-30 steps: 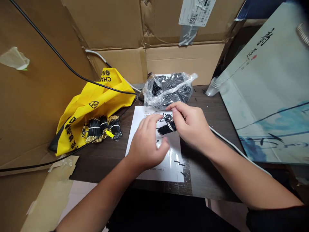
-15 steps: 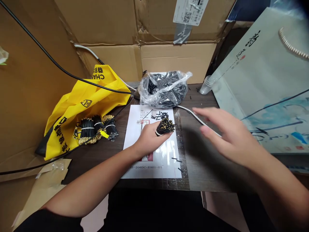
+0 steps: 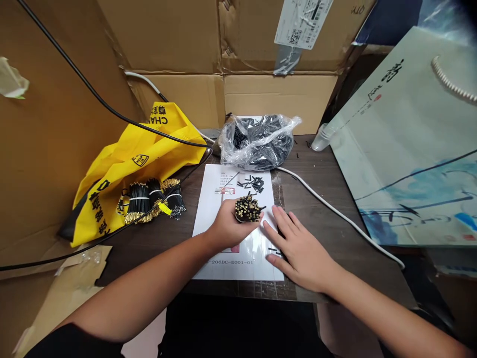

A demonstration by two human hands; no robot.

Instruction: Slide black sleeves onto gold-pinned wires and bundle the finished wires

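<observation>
Left hand [image 3: 227,226]: curled around a wire bundle [image 3: 246,209], fingers closed on its lower part, palm toward the bundle.
Wire bundle: upright in that grip just above the paper sheet [image 3: 238,268], gold tips pointing up, black wires running down into the hand.
Right hand [image 3: 301,253]: open, palm down, fingers spread, fingertips on the right part of the paper sheet, just beside the left hand and apart from the bundle.
Paper sheet: printed, flat on a dark wooden desk [image 3: 316,164], a code line near its bottom edge.
Loose bits: short black wire pieces [image 3: 251,184] in a small heap on the upper sheet; a few more pieces [image 3: 274,250] beside the right fingers.
Behind the sheet: clear plastic bag [image 3: 257,141] full of black wire pieces.
Left of the sheet: gold-tipped tied bundles [image 3: 151,201] against a yellow cloth bag [image 3: 137,159], with a black cable [image 3: 112,109] running over them.
Right of the sheet: white cable [image 3: 335,211] curving across the desk; clear plastic cup [image 3: 321,138] on its side; pale paper gift bag [image 3: 402,149] propped upright.
Far back: cardboard boxes [image 3: 276,99], one with a barcode label [image 3: 301,22].
</observation>
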